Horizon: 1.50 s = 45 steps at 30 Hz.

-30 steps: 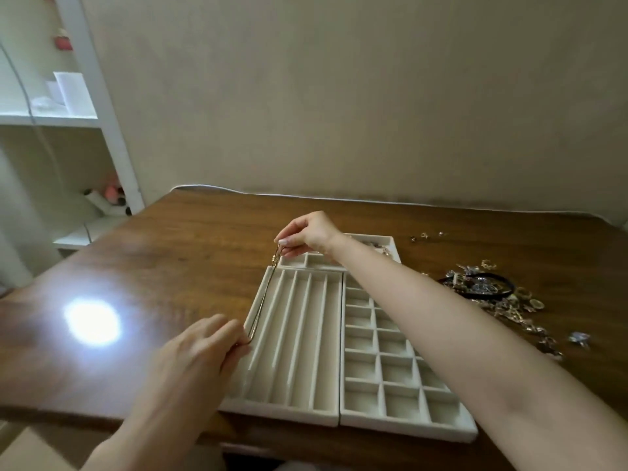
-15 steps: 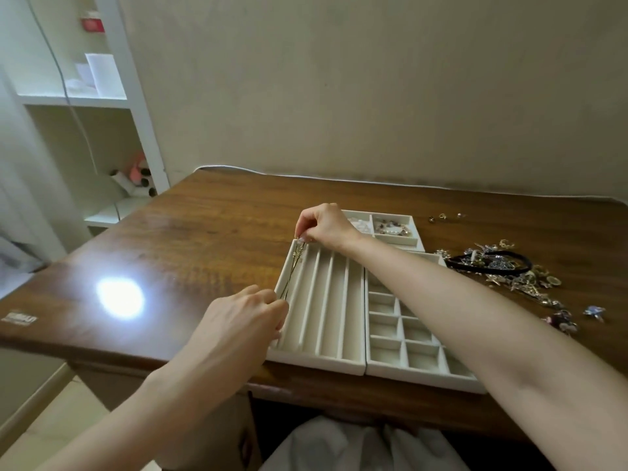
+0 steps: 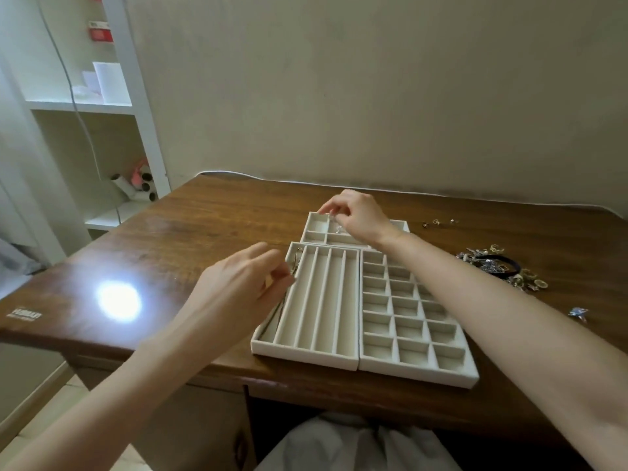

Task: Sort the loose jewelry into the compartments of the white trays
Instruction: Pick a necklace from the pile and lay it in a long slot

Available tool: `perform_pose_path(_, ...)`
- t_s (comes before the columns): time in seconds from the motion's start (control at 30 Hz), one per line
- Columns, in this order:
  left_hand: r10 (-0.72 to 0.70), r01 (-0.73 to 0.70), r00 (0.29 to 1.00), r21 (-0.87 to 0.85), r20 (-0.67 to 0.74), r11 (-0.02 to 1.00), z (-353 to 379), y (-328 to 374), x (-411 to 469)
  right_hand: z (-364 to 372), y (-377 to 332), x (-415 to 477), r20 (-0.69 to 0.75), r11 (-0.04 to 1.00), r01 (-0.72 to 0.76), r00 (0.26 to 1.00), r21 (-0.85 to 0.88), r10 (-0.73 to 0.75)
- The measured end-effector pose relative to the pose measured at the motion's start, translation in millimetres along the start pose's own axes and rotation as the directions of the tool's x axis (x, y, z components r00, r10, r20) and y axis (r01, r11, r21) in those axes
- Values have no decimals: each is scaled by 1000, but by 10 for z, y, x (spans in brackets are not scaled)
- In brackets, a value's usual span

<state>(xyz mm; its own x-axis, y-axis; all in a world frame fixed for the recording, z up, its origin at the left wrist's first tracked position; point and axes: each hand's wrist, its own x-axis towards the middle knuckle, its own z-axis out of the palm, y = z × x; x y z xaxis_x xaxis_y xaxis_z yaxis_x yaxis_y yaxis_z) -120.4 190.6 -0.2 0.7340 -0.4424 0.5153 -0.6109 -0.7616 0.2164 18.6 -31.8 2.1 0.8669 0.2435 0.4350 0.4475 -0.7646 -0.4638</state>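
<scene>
the gold chain (image 3: 295,266) now lay in the long tray's (image 3: 306,351) leftmost slot, mid-frame. the left hand (image 3: 238,287) had loosened, fingers half open beside it; the right hand (image 3: 353,215) had moved up, pinching something small. one piece sorted.

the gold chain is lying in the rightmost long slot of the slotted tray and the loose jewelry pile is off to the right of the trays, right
Not quite. The head view shows the gold chain in the leftmost long slot of the slotted tray, beside the left hand, not the rightmost. The loose jewelry pile does lie on the table to the right of the trays.
</scene>
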Motion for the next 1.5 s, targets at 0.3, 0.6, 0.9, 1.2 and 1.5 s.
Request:
perform_pose_path(0.3,80,-68,994,-147,75,987,577,509,686,-573,507,-649,-12,981,-188,982,-57,188)
perform_pose_path(0.6,165,-141,972,-143,168,980,1150,860,1310,-1011,969,-1095,89,886,-406,897,-226,433)
perform_pose_path(0.9,137,-108,967,-140,215,984,1432,948,1587,-874,1134,-1190,-31,800,-464,871,-382,490)
perform_pose_path(1.2,79,5,971,-346,227,938,1434,938,1593,-1247,1020,-1050,-116,780,-432,838,453,532)
perform_pose_path(1.5,-33,197,973,-738,230,646,1300,1126,1764,-1620,606,-819,33,402,-140,965,905,261)
